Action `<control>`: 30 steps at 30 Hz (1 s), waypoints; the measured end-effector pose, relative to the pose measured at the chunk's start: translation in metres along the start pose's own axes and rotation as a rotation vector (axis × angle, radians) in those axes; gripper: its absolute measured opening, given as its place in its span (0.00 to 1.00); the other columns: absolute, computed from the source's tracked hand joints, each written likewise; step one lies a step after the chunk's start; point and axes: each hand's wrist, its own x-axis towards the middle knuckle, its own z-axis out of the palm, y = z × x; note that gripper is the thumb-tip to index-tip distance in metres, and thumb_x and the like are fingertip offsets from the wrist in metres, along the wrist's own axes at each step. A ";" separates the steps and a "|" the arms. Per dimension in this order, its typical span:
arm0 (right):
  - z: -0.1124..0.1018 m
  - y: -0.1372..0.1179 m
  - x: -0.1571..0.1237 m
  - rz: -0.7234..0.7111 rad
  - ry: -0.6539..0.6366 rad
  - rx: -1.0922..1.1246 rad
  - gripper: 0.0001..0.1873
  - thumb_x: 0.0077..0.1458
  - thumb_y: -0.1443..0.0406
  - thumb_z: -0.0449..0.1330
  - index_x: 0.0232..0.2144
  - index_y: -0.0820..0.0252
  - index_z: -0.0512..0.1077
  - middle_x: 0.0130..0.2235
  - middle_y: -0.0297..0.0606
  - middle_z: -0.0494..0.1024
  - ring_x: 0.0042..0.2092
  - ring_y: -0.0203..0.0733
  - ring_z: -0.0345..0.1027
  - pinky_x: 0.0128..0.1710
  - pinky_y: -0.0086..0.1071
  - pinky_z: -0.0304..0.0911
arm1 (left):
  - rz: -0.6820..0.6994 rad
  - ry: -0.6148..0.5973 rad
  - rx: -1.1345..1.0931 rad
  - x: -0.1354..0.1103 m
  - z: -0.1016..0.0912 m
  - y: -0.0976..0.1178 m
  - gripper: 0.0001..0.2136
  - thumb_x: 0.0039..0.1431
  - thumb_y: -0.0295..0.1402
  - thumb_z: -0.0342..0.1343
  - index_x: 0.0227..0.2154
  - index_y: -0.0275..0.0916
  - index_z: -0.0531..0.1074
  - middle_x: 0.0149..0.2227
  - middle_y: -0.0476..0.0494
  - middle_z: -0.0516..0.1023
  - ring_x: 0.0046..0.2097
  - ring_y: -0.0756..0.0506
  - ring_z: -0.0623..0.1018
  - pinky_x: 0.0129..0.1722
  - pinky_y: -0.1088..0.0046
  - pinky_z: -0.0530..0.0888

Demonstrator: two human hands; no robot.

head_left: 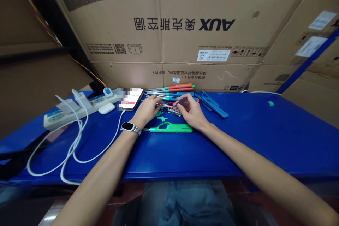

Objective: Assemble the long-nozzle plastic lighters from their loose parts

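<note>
free: table [265,137] was bare at 3 o'clock | blocked: screwdrivers [172,90] at 12, cardboard boxes [164,31] behind | cables [76,141], power strip [79,107] at 9

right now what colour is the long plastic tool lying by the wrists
Green, seen in the head view: the plastic tool.

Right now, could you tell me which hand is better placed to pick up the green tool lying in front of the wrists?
Probably the right hand: its wrist lies right at the handle end of the green tool. The left hand, by the phone, sits nearer the tool's thin metal tip. Both are busy on a small metal part.
</note>
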 end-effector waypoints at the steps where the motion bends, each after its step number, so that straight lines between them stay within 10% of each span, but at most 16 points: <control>1: 0.002 -0.001 0.000 -0.011 0.001 0.000 0.07 0.61 0.61 0.56 0.41 0.55 0.61 0.39 0.38 0.78 0.41 0.41 0.77 0.45 0.38 0.72 | -0.002 0.003 -0.024 0.000 0.000 -0.002 0.04 0.60 0.26 0.54 0.34 0.38 0.74 0.38 0.43 0.74 0.38 0.43 0.76 0.39 0.68 0.71; 30: -0.005 -0.014 -0.005 0.163 0.045 0.211 0.18 0.54 0.54 0.63 0.38 0.53 0.60 0.35 0.35 0.78 0.37 0.43 0.79 0.43 0.41 0.75 | 0.028 -0.091 -0.354 -0.013 -0.009 0.014 0.10 0.52 0.23 0.53 0.35 0.37 0.77 0.37 0.44 0.80 0.39 0.46 0.78 0.41 0.70 0.74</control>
